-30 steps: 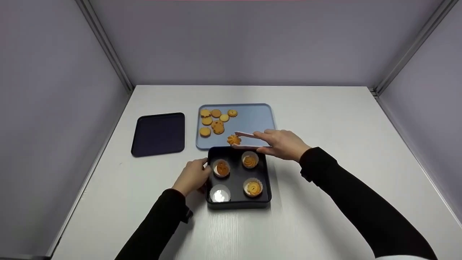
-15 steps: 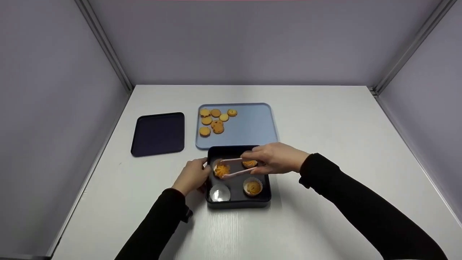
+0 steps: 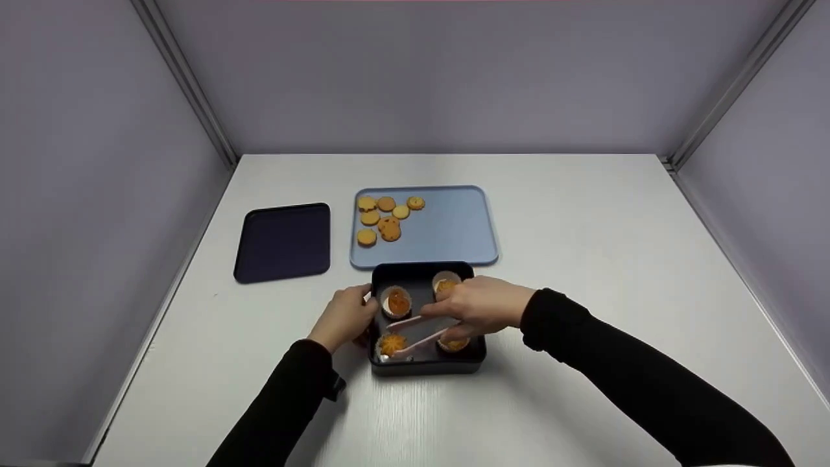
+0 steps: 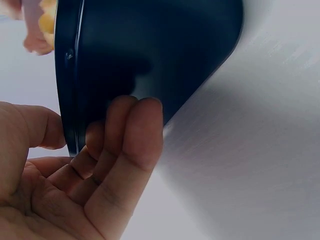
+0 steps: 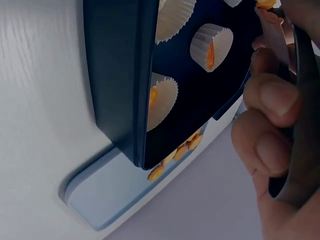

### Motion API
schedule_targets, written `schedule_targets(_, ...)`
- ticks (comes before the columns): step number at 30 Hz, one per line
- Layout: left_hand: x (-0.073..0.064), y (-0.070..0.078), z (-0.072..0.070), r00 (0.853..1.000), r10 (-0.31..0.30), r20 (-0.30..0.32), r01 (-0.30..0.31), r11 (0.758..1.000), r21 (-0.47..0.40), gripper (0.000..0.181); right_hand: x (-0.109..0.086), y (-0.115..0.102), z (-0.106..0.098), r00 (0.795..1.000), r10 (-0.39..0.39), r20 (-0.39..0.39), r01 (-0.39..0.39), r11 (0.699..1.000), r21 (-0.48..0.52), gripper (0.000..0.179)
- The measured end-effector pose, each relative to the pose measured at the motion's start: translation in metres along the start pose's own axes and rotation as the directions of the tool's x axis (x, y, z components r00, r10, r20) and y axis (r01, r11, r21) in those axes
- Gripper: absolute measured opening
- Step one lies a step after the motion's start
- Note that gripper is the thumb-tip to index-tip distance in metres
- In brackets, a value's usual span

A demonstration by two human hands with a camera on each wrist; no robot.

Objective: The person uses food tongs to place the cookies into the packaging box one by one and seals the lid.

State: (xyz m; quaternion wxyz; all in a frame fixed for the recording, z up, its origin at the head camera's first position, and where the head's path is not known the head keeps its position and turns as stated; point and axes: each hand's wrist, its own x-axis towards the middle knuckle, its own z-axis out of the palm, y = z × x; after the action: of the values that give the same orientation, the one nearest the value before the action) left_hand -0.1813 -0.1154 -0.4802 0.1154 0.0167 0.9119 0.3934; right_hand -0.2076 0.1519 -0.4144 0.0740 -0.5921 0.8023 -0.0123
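My left hand (image 3: 343,318) grips the left side of a deep, dark square tin (image 3: 428,369), thumb at the rim and fingers against the outer wall in the left wrist view. My right hand (image 3: 481,305) holds pink tongs (image 3: 425,342) over the tin. A piped, star-shaped cookie (image 3: 392,344) is between the tong tips, low at the front left paper cup (image 3: 382,357). A reddish-centred cookie (image 3: 398,301) sits in the back left cup. The right-hand cups, partly hidden by my right hand, hold a back cookie (image 3: 445,285) and a front cookie (image 3: 456,345).
Behind the tin lies a light blue tray (image 3: 454,224) with several round cookies (image 3: 389,227) on its left part. A flat dark tray (image 3: 283,243) lies to the left. Pale walls (image 3: 454,78) enclose the white table (image 3: 583,214).
My right hand has brought the tongs and star-shaped cookie from the blue tray's front edge, across the back left cup, to the front left cup. My left hand has stayed on the tin.
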Motion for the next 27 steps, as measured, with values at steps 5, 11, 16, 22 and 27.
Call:
schedule_targets(5,-0.001,0.001,-0.001,1.0,-0.01,0.008,0.01,1.0,-0.011,0.048,0.005,-0.002,0.001,1.0,0.003,-0.003,-0.003,1.0,-0.023,0.042)
schedule_targets(11,0.001,-0.001,0.001,1.0,-0.016,0.015,0.017,0.998,-0.061,0.046,0.009,-0.003,0.001,0.999,-0.011,-0.033,0.01,1.0,-0.01,0.041)
schedule_targets(16,0.001,-0.002,0.001,1.0,-0.02,0.015,0.021,0.997,-0.07,0.045,0.009,-0.003,-0.001,0.999,-0.013,-0.03,0.013,1.0,-0.019,0.044)
schedule_targets(22,0.001,-0.002,0.001,1.0,-0.013,0.013,0.014,0.998,-0.057,0.045,0.006,0.0,-0.003,1.0,0.025,-0.001,-0.025,1.0,0.009,0.048)
schedule_targets(27,0.0,-0.002,0.001,1.0,-0.013,0.015,0.014,0.999,-0.048,0.045,-0.001,0.007,-0.007,0.998,0.054,-0.015,-0.053,0.996,0.071,0.047)
